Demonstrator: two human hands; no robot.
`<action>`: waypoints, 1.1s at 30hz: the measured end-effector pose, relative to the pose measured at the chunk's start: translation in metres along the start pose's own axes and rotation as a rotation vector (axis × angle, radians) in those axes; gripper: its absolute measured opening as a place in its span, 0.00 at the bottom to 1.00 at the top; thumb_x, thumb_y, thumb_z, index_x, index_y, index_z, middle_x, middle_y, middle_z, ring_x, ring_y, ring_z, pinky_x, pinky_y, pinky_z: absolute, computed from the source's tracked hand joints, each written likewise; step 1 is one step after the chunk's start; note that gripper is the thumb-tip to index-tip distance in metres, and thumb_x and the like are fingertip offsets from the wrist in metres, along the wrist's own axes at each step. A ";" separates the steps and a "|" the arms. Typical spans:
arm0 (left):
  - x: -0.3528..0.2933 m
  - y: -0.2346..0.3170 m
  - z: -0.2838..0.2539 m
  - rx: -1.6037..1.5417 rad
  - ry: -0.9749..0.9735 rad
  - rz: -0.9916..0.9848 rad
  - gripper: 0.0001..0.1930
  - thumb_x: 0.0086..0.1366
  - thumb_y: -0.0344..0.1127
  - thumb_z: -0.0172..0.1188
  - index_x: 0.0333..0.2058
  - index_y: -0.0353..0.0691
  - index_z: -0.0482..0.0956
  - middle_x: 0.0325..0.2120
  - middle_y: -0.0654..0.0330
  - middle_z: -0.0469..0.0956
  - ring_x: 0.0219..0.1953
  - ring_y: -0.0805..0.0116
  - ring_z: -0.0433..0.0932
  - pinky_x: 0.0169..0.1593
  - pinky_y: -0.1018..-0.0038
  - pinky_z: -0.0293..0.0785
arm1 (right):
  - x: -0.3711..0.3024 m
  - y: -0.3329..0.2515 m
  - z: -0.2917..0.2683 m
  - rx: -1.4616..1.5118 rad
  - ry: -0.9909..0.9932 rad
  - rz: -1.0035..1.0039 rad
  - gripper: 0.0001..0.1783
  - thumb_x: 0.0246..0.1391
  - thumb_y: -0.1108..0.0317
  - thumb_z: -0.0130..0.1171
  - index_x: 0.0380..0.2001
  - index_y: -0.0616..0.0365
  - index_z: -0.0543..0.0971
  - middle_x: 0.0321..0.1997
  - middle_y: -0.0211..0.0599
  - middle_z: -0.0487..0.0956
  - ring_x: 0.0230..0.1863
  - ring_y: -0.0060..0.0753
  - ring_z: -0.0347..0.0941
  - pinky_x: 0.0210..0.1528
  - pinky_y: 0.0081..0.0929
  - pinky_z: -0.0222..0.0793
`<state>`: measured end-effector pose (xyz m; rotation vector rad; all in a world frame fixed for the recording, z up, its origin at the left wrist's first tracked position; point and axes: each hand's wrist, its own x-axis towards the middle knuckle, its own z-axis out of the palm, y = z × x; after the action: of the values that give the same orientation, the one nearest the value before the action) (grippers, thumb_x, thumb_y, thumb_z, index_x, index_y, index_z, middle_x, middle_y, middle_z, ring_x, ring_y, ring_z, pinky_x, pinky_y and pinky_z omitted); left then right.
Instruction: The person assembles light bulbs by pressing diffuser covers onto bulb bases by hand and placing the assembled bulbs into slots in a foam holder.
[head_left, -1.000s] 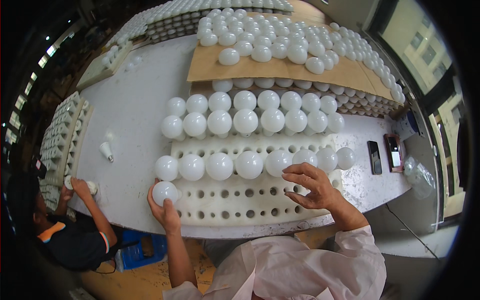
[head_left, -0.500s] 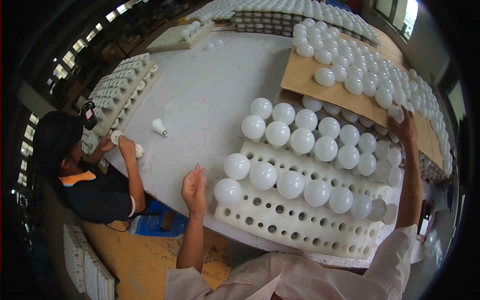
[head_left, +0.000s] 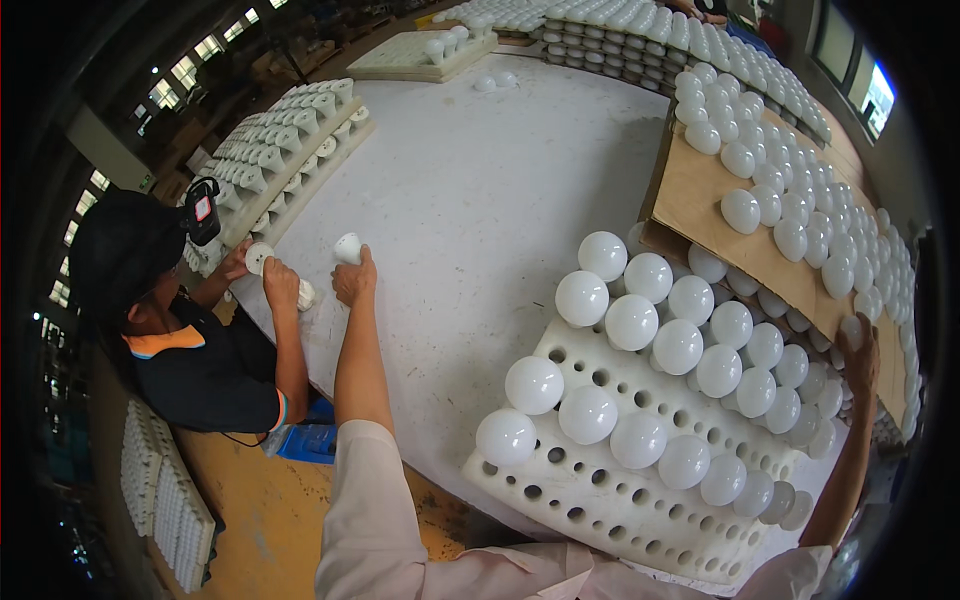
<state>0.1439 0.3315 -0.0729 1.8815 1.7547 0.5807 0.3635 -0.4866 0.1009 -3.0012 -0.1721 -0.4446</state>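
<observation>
My left hand (head_left: 354,282) reaches across the table to the left, its fingers closed round the narrow lower end of a white bulb body (head_left: 348,248). That body has a flat top with no dome on it. Far to the right, my right hand (head_left: 860,358) has its fingers curled round a white bulb dome (head_left: 851,328) at the near edge of a cardboard sheet (head_left: 690,200). Many more white domes cover this sheet. Between my arms, rows of domes (head_left: 638,440) sit in a white foam tray (head_left: 510,485) with round holes.
At the left edge a co-worker (head_left: 190,340) holds a bulb body (head_left: 258,257) in both hands. Behind that person stand stacked trays (head_left: 290,150) of bulb bodies. A foam tray (head_left: 410,60) and loose domes (head_left: 494,80) lie at the far side. Stacked dome layers (head_left: 610,55) stand farther back.
My left hand has moved forward and left and taken hold of the bulb body that lay on the table. My right hand stays at the domes. The whole view has shifted.
</observation>
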 end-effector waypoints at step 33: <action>-0.399 -0.073 -0.157 -0.485 -1.598 0.704 0.27 0.44 0.31 0.71 0.45 0.32 0.75 0.39 0.56 0.80 0.41 0.69 0.77 0.48 0.71 0.72 | -0.298 -0.199 0.001 1.132 -0.684 -0.649 0.44 0.33 0.66 0.72 0.56 0.55 0.64 0.54 0.42 0.71 0.57 0.43 0.67 0.59 0.39 0.63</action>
<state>-0.0411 -0.0515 0.0157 1.6119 -0.0713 -0.3048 0.0551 -0.3182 0.0289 -1.7831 -1.0348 0.5190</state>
